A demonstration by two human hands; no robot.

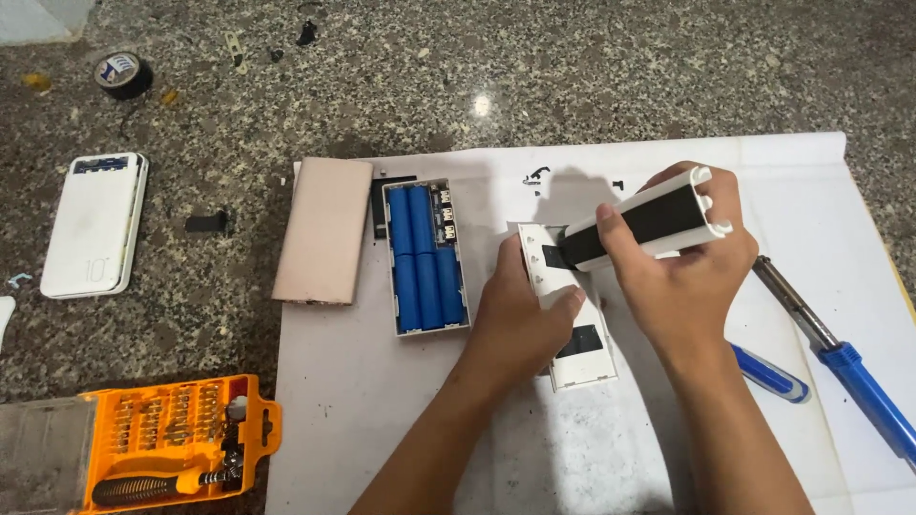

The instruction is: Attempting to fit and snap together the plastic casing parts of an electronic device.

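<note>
- Left hand is laid flat on the white case, fingers curled over its left edge, pinning it to the white sheet on the table.
- Right hand is clenched round a white-and-black tool, held at a slant w/ its lower tip touching the case's top end, near a black patch.
- Case lies approx. mid-sheet, between the open battery pack and the blue-handled tools.
- Judgement: tip is best kept low and worked along the seam, not levered hard at one spot; thin plastic prob. cracks if forced.
- Left-hand pressure should be kept close to the tip so the case cannot skid on the paper; fingers kept out of the tip's line.
- Whether the tip is actually in a gap cannot be told; the hands hide it.
- Nearby: pink cover just beside the battery pack; a white power bank well apart on the left; orange bit set at the near left edge; tape roll at far left.
- Blue cells in the pack lie exposed; metal tools are best kept off them.
</note>
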